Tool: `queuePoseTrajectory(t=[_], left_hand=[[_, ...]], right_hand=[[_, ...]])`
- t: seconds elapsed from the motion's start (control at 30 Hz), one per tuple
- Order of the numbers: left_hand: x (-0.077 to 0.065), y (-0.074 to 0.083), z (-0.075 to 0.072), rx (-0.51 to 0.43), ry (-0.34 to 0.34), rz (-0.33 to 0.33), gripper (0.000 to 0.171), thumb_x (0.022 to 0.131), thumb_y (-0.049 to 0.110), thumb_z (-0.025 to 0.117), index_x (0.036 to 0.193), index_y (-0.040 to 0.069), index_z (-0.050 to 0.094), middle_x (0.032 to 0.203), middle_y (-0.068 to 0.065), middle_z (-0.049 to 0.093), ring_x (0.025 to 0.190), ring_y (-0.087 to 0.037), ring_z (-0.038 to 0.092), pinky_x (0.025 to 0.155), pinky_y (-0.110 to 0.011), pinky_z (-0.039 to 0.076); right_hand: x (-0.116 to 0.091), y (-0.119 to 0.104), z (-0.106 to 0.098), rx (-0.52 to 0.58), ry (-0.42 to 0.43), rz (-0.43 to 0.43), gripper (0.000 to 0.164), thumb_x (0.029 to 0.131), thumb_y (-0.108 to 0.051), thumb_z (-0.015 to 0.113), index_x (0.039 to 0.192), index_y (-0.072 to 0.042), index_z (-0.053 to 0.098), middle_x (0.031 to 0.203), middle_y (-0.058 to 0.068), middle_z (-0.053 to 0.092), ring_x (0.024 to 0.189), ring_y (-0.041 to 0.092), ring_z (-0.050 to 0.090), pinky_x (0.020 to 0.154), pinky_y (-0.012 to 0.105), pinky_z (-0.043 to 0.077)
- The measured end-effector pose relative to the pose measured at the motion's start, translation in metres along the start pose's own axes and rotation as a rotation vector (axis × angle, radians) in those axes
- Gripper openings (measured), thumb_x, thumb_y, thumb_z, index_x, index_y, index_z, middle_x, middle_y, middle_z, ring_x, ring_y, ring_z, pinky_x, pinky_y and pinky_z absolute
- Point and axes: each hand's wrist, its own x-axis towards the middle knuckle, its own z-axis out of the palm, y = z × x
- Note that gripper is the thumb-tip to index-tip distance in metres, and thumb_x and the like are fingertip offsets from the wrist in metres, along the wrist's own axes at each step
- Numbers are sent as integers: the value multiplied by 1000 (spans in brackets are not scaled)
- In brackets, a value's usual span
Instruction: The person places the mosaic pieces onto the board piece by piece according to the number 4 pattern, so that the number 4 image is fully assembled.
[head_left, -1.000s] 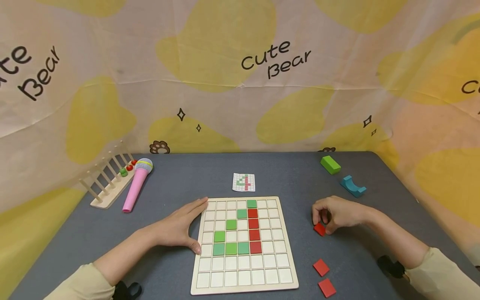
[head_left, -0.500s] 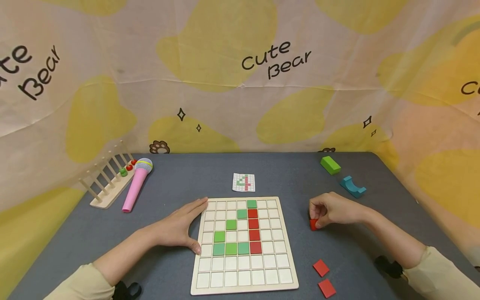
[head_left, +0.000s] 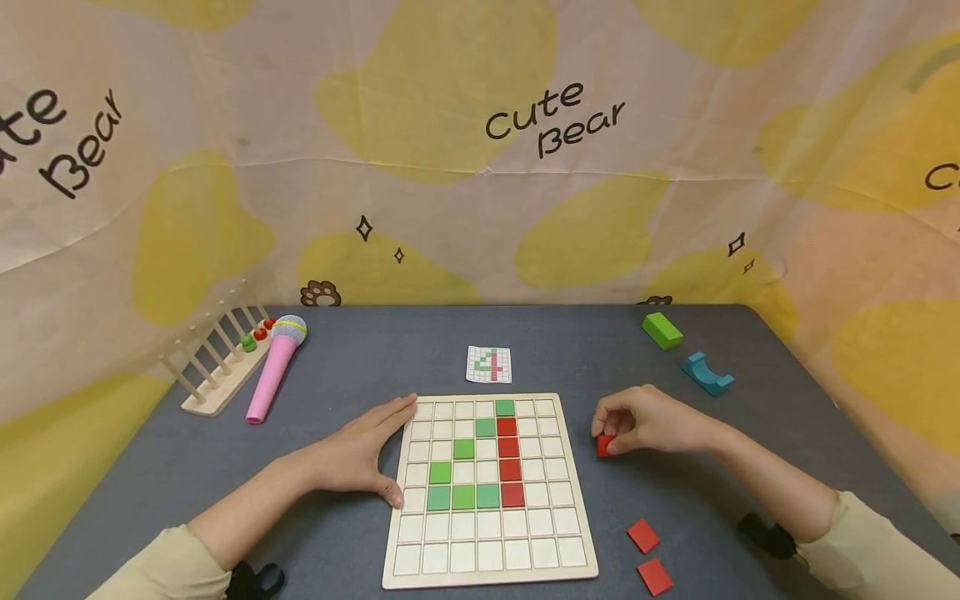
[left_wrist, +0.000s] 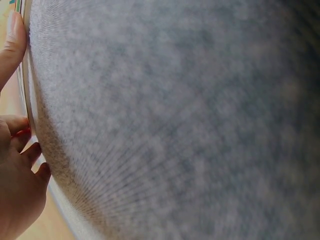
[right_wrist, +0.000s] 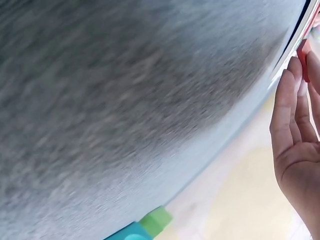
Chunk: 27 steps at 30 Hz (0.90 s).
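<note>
A square wooden grid board point(head_left: 487, 555) lies on the dark table, its cells white but for a figure of green and red tiles. My left hand point(head_left: 352, 454) rests along the board's left edge, thumb and fingers spread and touching the rim. Just right of the board, my right hand point(head_left: 652, 421) pinches a red square tile point(head_left: 604, 447) between thumb and fingers. The right wrist view shows that same red tile point(right_wrist: 304, 60) at the fingertips. On the table below this hand lie two more red tiles, one nearer point(head_left: 655, 576) and one farther point(head_left: 642, 536).
A small card point(head_left: 488, 365) with a gridded green and red 4 lies behind the board. At left are a pink toy microphone point(head_left: 273, 375) and a pegged wooden rack point(head_left: 206, 406). A green block point(head_left: 662, 331) and a blue arched block point(head_left: 707, 374) sit at back right.
My right hand has picked the red tile off the table and carried it left toward the board. My left hand stays at the board's edge.
</note>
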Motion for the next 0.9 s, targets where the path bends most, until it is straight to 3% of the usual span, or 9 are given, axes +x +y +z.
queuePoseTrajectory(t=[0.23,0.9], left_hand=[[0,-1,0,3,4,-2,127,59,64,83,154,1,28,165,-15,21,150,-42,25,114,-66,28],[0,-1,0,16,4,-2,127,59,65,82,155,2,28,165,-15,22,150,-43,26,113,-67,29]], right_hand=[[9,-14,11,24,22,5,16,82,-13,78,95,-18,71,79,-6,67,72,2,60,65,21,54],[28,-65,51,141,-43,-17,13,87,-7,71,96,-14,75,84,-2,71,73,1,60,65,19,52]])
